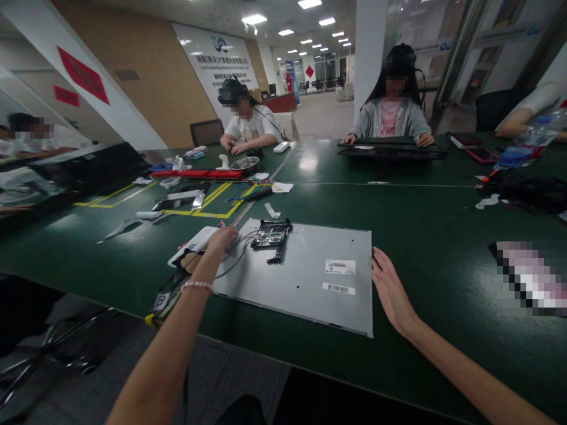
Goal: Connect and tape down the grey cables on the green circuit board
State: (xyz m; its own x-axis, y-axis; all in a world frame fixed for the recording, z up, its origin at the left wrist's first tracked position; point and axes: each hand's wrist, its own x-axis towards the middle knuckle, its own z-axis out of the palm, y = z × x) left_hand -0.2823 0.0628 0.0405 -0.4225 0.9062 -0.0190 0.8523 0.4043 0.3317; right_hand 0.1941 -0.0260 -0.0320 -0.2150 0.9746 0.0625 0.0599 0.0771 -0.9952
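Observation:
A flat grey metal-backed display panel [310, 277] lies on the green table before me, with two white labels towards its right side. Near its upper left rests a circuit board on a black bracket [271, 236], and grey cables [241, 254] trail from it to the left. My left hand [222, 241], wearing a beaded bracelet, is at the panel's left edge; its fingers look stretched out but are partly hidden. Along the right edge my right hand [392, 286] is open, fingertips at the rim. A white item [195, 245] lies left of my left hand.
A phone-like object [531, 277] lies far right. Tweezers [119, 230], a metal bowl [245, 163], a red strip [195, 174] and loose wires are towards the back left. Two people sit across the table, one holding a black panel [392, 150]. A water bottle [527, 141] is at right.

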